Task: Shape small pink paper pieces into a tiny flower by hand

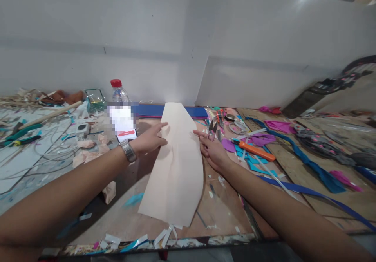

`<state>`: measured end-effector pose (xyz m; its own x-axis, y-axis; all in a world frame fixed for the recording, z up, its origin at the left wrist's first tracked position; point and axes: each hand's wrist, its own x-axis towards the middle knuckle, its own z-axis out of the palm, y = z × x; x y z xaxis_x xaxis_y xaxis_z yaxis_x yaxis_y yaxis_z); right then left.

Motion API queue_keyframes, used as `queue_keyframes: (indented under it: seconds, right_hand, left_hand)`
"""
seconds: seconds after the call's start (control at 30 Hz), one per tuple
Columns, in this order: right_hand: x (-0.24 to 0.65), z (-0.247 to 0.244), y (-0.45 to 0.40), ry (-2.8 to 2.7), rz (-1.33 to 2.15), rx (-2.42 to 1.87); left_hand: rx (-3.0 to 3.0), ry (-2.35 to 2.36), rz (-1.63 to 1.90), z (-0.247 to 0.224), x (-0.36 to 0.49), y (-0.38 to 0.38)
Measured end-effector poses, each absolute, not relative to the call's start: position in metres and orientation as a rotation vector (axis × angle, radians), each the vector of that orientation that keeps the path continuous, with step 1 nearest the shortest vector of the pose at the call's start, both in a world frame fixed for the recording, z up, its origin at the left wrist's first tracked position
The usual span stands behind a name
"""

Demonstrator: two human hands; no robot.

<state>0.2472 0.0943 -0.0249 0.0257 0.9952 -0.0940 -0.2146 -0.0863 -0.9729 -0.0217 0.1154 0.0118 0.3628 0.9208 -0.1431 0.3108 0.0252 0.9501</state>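
Observation:
A cream-coloured sheet (179,172), with a curved right edge and a slanted left edge, lies lengthwise on the worktable in front of me. My left hand (150,140), a metal-band watch on its wrist, has its fingers apart and reaching onto the sheet's left edge. At the opposite edge is my right hand (214,150), its index finger pointed at the sheet while the other fingers curl around small scissors (213,127). The blades point up and away from me, slightly parted. The sheet's far end overlaps a stack of blue strips (149,110).
A lit phone (122,121) leans before a red-capped bottle (116,85). An orange utility knife (255,150) lies among blue and magenta scraps to the right. Green-handled pliers (23,132) and wood sticks are left. Paper cuttings line the front edge; a white wall (141,27) stands behind.

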Motion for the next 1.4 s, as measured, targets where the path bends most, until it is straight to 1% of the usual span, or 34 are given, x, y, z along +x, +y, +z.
queue_keyframes:
  seconds: [0.1, 0.2, 0.37, 0.47, 0.53, 0.8, 1.0, 1.27, 1.33, 1.4]
  right_hand:
    - [0.247, -0.025, 0.094, -0.969, 1.338, -1.149]
    - [0.247, -0.026, 0.094, -0.955, 1.322, -1.144]
    - [0.247, -0.028, 0.095, -0.95, 1.268, -1.095]
    - [0.246, -0.029, 0.094, -0.974, 1.279, -1.078]
    - [0.246, -0.029, 0.093, -0.987, 1.308, -1.075]
    - [0.247, -0.032, 0.094, -1.051, 1.386, -1.086]
    - [0.243, -0.034, 0.099, -1.016, 1.393, -1.072]
    - [0.245, -0.034, 0.099, -0.968, 1.362, -1.074]
    - [0.245, -0.034, 0.099, -0.95, 1.346, -1.073]
    - [0.244, -0.033, 0.098, -0.935, 1.333, -1.073]
  left_hand:
    - [1.579, 1.15, 0.554, 0.011, -0.023, 0.116]
    - [1.633, 1.124, 0.542, 0.01, -0.022, 0.114]
    - [1.598, 1.153, 0.677, 0.011, -0.021, 0.115]
    - [1.623, 1.175, 0.811, 0.013, -0.02, 0.115]
    - [1.627, 1.205, 0.834, 0.015, -0.019, 0.114]
    - [1.226, 1.189, 0.715, 0.025, -0.015, 0.113]
    - [1.199, 1.156, 0.683, 0.026, -0.015, 0.113]
    - [1.169, 1.052, 0.991, 0.023, -0.012, 0.117]
    - [1.25, 1.054, 1.04, 0.021, -0.014, 0.119]
    - [1.455, 1.023, 1.106, 0.021, -0.017, 0.118]
